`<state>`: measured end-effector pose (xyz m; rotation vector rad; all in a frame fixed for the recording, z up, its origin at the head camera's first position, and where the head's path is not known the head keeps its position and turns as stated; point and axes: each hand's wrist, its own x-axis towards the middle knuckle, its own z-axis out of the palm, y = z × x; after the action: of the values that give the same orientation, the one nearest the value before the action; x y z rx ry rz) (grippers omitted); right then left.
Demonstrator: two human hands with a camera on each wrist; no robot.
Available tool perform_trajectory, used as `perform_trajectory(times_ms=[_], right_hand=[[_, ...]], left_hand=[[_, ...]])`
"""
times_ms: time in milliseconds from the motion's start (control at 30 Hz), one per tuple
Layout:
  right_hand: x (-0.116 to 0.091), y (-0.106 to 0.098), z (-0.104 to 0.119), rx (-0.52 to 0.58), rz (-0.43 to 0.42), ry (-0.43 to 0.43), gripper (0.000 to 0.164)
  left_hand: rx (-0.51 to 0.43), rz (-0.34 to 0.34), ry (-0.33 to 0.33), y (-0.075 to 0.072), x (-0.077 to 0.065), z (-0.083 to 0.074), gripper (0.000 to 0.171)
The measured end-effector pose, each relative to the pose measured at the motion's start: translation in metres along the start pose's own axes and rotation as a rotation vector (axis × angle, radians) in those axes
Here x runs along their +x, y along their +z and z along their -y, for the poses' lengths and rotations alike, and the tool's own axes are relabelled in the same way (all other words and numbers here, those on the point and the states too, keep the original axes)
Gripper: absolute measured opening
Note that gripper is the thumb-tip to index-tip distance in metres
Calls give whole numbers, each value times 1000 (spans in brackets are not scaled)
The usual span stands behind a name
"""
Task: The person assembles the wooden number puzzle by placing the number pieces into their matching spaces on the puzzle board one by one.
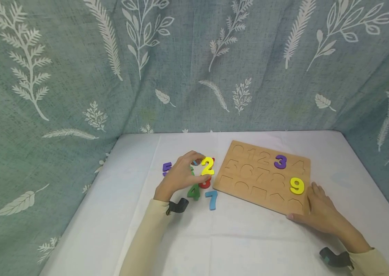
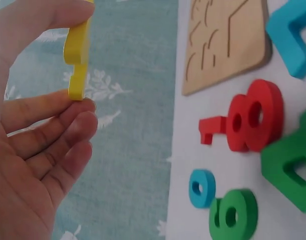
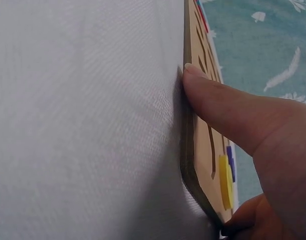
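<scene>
My left hand (image 1: 180, 172) pinches a yellow number 2 (image 1: 208, 166) between thumb and fingertips, raised above the loose numbers. In the left wrist view the yellow 2 (image 2: 79, 55) is seen edge-on. A wooden number puzzle board (image 1: 249, 184) lies at an angle on the table, with a purple 3 (image 1: 280, 161) and a yellow 9 (image 1: 297, 186) on it. My right hand (image 1: 325, 212) holds the board's near right corner, thumb along the front edge and fingers at the right edge. The right wrist view shows the thumb (image 3: 217, 100) against the board's edge.
Beneath and around my left hand lie a purple 5 (image 1: 167, 167), green 4 (image 1: 193, 191), red 8 (image 1: 205, 184) and blue 7 (image 1: 211, 200). A red 1 (image 2: 211, 129), blue 0 (image 2: 201, 189) and green 6 (image 2: 233, 215) show beside them. A patterned curtain (image 1: 187, 69) surrounds the white-covered table.
</scene>
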<state>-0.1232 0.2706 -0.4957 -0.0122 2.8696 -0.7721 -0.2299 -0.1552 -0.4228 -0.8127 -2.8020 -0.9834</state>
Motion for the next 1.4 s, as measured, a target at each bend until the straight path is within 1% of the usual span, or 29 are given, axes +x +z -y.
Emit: perform_trajectory(times_ms=[67,233,367,533,700,933,1233,1400], right_hand=[[0,0,0,-5,-1,3,135],[0,1,1,-10,-5,5,135],[0,1,0,-13,-8,3,136],[1,1,-1,-28,-13,-4,135],[0,1,-2,-32,-25,-20,135],[0,3,-2,-12,-17,-6,137],[-1,0,-1,-13,-20,-10,137],[-1,1,-2,3,-15,-9,137]], left_hand=[[-11,-3,23,1,5,-1,56],[-6,-23,74,5,16,-7,56],[-3,-34,98,8,26,-10,56],[-5,-29,99,14,37,-14,58],[-33,-9,98,22,49,-20,59],[-82,17,118,31,66,-28,57],[-102,32,163,44,87,-34,57],[-108,62,166,52,99,-38,57]])
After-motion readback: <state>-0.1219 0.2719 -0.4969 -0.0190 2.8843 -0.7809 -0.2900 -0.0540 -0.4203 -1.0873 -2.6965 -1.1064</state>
